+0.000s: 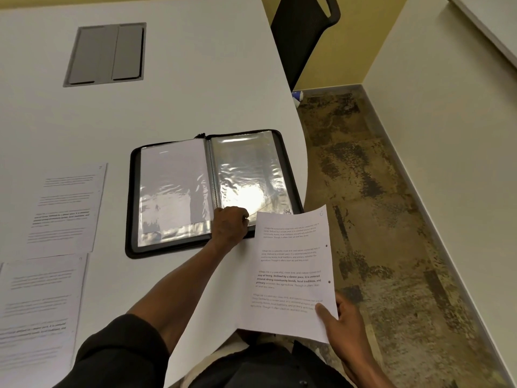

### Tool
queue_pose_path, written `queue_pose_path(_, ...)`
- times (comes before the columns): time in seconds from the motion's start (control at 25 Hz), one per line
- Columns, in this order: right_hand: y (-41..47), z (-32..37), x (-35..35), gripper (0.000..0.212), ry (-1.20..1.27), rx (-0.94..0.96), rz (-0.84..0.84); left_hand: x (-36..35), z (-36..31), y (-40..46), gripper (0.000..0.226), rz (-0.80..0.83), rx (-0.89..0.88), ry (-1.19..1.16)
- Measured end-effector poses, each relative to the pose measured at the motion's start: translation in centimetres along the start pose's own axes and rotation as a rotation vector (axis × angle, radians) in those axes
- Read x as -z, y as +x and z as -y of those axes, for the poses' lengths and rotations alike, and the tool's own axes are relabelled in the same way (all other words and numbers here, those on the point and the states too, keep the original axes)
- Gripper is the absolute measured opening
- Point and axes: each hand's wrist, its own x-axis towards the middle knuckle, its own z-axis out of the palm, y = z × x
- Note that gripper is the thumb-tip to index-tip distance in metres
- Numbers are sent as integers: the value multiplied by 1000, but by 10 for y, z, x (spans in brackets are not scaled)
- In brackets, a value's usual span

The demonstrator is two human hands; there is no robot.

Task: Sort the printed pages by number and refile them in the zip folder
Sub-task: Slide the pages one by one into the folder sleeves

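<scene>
Presently, at the left edge of the frame, two loose printed pages are lying flat on the white table [195, 79]: the upper page [68, 207] and, below it, the lower page [39, 312]. Both are thin matte sheets carrying blocks of grey text.

At frame centre, the zip folder [215, 191] is lying open, its spine running from the upper frame toward the lower frame. Its cover is black and soft-edged, with a zip track around the rim. The left sleeve [174, 189] is holding a white sheet; the right sleeve [249, 175] is glossy, wrinkled clear plastic, reflecting strong glare, and it appears empty.

The left hand [230, 224] is resting at the bottom edge of the right sleeve, fingers curled at the plastic. Whether it is actually pinching the sleeve cannot be determined.

At lower right, the right hand [340, 323] is pinching the held page [293, 273] at its lower right corner, thumb on top. The page is standing with its long axis roughly parallel to the spine, its top edge overlapping the folder's lower right corner.

The sleeve is lying directly above the held page in the frame, so insertion likely depends on a short forward slide, with the left hand nearer the pocket.
</scene>
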Motion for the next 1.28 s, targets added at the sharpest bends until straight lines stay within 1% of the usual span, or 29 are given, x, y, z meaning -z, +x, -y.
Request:
queue_pose_path(0.24,-7,-5,4,24,0,4,15,0,3,-1,11,13,16,-41)
queue_pose_path(0.56,-10,-9,2,24,11,18,32,3,1,-4,16,6,53,-94)
queue_pose_path(0.76,-9,-14,-3,24,41,8,34,0,2,-5,15,37,59,-85)
queue_pose_path(0.88,-4,-8,-9,26,93,-8,37,1,1,-6,15,27,44,-62)
queue_pose_path(1.12,5,3,-31,25,238,-118,163,0,1,-8,15,-18,-25,-20)
queue_pose_path(1.28,14,7,-45,24,340,-231,255,-1,1,-8,21,-24,-49,30)
